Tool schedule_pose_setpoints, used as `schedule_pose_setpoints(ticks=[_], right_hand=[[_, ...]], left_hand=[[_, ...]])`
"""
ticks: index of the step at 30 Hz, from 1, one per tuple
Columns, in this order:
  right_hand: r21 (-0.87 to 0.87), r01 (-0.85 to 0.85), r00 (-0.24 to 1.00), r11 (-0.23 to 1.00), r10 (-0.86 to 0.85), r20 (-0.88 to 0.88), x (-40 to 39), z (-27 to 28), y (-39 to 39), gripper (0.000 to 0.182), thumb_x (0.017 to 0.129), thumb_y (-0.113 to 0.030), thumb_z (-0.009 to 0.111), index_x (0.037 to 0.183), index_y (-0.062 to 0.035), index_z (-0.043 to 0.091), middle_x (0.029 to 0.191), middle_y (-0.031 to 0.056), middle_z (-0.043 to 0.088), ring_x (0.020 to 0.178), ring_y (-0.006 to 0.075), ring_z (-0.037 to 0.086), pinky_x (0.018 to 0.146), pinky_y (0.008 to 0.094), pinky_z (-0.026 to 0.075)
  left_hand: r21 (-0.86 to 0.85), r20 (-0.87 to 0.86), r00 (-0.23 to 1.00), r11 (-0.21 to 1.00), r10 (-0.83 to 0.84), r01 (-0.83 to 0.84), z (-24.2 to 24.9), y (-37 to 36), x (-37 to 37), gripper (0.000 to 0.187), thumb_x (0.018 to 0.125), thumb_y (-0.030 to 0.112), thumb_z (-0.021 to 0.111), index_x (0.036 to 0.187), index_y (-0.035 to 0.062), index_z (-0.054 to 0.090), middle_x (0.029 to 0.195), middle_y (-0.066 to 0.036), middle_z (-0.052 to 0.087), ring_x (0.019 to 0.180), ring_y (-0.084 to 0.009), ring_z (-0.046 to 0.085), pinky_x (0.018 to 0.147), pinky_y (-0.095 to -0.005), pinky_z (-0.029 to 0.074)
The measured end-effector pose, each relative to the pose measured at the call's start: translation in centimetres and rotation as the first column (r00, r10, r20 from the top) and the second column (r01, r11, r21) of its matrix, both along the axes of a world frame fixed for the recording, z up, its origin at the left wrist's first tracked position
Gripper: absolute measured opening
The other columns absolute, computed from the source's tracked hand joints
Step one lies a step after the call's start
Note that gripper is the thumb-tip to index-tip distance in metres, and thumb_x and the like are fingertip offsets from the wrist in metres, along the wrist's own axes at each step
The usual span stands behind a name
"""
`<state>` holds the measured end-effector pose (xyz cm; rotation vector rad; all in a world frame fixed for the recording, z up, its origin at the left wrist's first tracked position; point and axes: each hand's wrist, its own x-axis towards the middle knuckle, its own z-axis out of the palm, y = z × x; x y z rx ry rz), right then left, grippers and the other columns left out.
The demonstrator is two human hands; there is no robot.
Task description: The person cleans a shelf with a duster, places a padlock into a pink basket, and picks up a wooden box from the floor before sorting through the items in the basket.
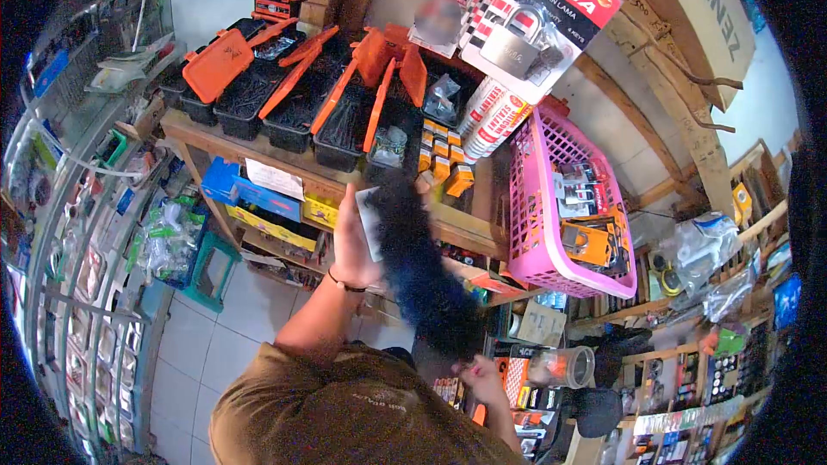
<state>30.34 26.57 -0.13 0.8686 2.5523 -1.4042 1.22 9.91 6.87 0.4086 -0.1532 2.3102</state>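
Two grips closed: right hand point(484, 381) clamps long black fluffy duster point(422, 267), slanting away toward left hand point(350, 248), around pale flat rectangular object point(369, 222).

fluffy matt duster point(426, 267); smooth plastic basket point(526, 228); wood counter point(469, 238).

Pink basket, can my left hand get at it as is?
Probably not straight across: a blurred, dark fluffy thing lies between the left hand and the pink basket, and something pale is against the palm.

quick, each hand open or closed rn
Left hand: fingers straight, against a pale flat thing; grip can't be told.
Right hand: closed, seemingly on the dark fluffy thing.
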Motion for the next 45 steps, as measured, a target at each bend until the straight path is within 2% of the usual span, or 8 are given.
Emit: schedule_pose_setpoints(ticks=[12,14,16,21,25,36,42,45], right_hand=[[-0.020,-0.347,0.938,0.938,0.347,-0.013,6.4,-13.0,3.4,0.008,0.076,-0.006,0.057,0.072,-0.0019,0.050,0.065,0.0025,0.053,0.051,0.0102,0.043,0.052,0.0262,0.039],[0.222,-0.465,0.885,0.857,0.452,0.110,1.0,-0.9,-2.3,0.012,0.077,-0.010,0.052,0.069,-0.0038,0.045,0.056,0.0035,0.050,0.049,0.0130,0.050,0.045,0.0256,0.040],[-0.153,0.099,0.992,0.983,-0.085,0.096,0.7,0.1,-2.5,0.013,0.077,-0.014,0.060,0.072,-0.0054,0.052,0.061,-0.0012,0.049,0.055,0.0098,0.043,0.049,0.0261,0.034],[0.138,-0.346,0.938,0.928,0.340,0.065,3.5,-3.1,-0.8,0.021,0.078,-0.017,0.062,0.065,-0.0077,0.048,0.055,-0.0036,0.043,0.053,0.0079,0.039,0.047,0.0245,0.033],[0.052,-0.021,0.980,0.998,0.010,0.199,0.9,1.4,-2.5,0.019,0.076,-0.010,0.060,0.067,-0.0054,0.043,0.057,-0.0014,0.042,0.055,0.0082,0.040,0.048,0.0248,0.033],[0.276,-0.342,0.931,0.898,0.365,-0.034,1.0,2.2,-2.0,0.016,0.077,-0.016,0.062,0.069,-0.0061,0.051,0.049,-0.0025,0.044,0.042,0.0056,0.037,0.038,0.0244,0.028],[-0.171,0.169,0.953,0.971,-0.117,0.279,-0.6,3.4,-1.4,0.019,0.077,-0.018,0.061,0.077,-0.0021,0.050,0.061,0.0011,0.050,0.056,0.0115,0.049,0.048,0.0252,0.040],[0.202,-0.349,0.927,0.915,0.368,-0.070,1.8,0.2,-0.7,0.024,0.078,-0.024,0.062,0.069,-0.0050,0.050,0.050,0.0004,0.046,0.039,0.0092,0.043,0.036,0.0250,0.034]], left_hand=[[0.004,-0.094,0.995,1.000,0.019,-0.018,-2.7,-0.7,0.2,0.070,0.081,0.059,0.032,0.126,0.0042,0.034,0.122,-0.016,0.044,0.111,-0.0319,0.043,0.094,-0.0460,0.032],[0.255,-0.280,0.960,0.964,-0.004,0.078,-5.2,0.4,-1.6,0.072,0.081,0.059,0.030,0.128,0.0045,0.030,0.124,-0.018,0.042,0.111,-0.0339,0.042,0.095,-0.0494,0.030],[0.009,0.197,0.980,0.999,-0.032,0.031,-1.6,-2.2,0.5,0.072,0.082,0.059,0.030,0.128,0.0042,0.029,0.123,-0.019,0.041,0.111,-0.0349,0.042,0.094,-0.0505,0.030],[0.285,-0.250,0.968,0.956,0.007,0.067,-5.8,-0.1,-2.1,0.072,0.081,0.059,0.031,0.127,0.0032,0.030,0.125,-0.020,0.039,0.112,-0.0358,0.042,0.094,-0.0503,0.030],[-0.177,0.112,0.970,0.965,0.215,-0.193,-2.8,-1.1,0.6,0.079,0.076,0.065,0.034,0.126,0.0032,0.033,0.123,-0.019,0.041,0.111,-0.0376,0.040,0.092,-0.0533,0.031],[0.297,-0.020,0.999,0.954,-0.033,0.037,-4.7,-0.3,-0.3,0.074,0.079,0.063,0.029,0.127,0.0067,0.033,0.122,-0.019,0.043,0.111,-0.0329,0.043,0.096,-0.0479,0.029],[-0.018,0.206,0.974,0.995,0.098,-0.096,-2.4,-1.1,0.2,0.064,0.084,0.054,0.028,0.123,0.0049,0.039,0.117,-0.014,0.049,0.108,-0.0327,0.045,0.095,-0.0459,0.031],[0.074,-0.097,0.989,0.992,0.110,-0.103,-6.7,0.7,-1.4,0.062,0.085,0.053,0.027,0.121,0.0050,0.040,0.115,-0.017,0.049,0.104,-0.0350,0.048,0.091,-0.0493,0.035]])
